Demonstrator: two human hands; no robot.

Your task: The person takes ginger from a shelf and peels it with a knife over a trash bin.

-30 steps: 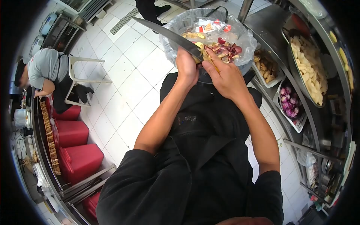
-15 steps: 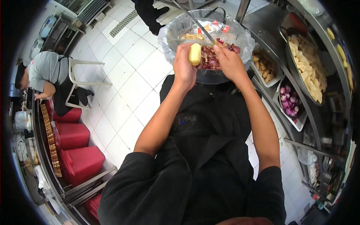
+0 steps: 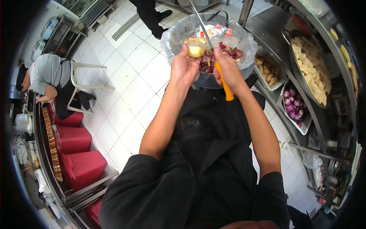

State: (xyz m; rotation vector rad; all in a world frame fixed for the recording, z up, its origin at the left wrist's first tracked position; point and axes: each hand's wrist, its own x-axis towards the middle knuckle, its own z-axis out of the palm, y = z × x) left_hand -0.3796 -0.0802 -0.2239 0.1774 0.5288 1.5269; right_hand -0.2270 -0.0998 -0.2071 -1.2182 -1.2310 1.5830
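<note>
My left hand (image 3: pixel 184 65) is closed around a pale yellow peeled root (image 3: pixel 196 52), smooth and rounded; whether it is potato or ginger I cannot tell. In my right hand (image 3: pixel 230 70) is a knife with an orange handle (image 3: pixel 225 83), its long blade (image 3: pixel 204 28) pointing up and away from me. The blade passes just right of the root. Both hands are over a bin lined with a clear plastic bag (image 3: pixel 173 44). Reddish-purple skins (image 3: pixel 208 63), yellow peelings (image 3: pixel 193 40) and a white-and-red wrapper (image 3: pixel 215 29) lie inside.
At right, a large metal bowl holds pale peeled pieces (image 3: pixel 310 70). Beside it are a tray of brown knobbly roots (image 3: pixel 268 68) and a white basket of purple onions (image 3: pixel 293 103). Red bins (image 3: pixel 82 164) line the left counter. One person bends near a white chair (image 3: pixel 85 84); another's legs (image 3: pixel 148 17) show ahead.
The root has turned from upright to lying sideways in my left hand. My right hand has rotated, so the orange handle now shows and the blade stands steeper.
</note>
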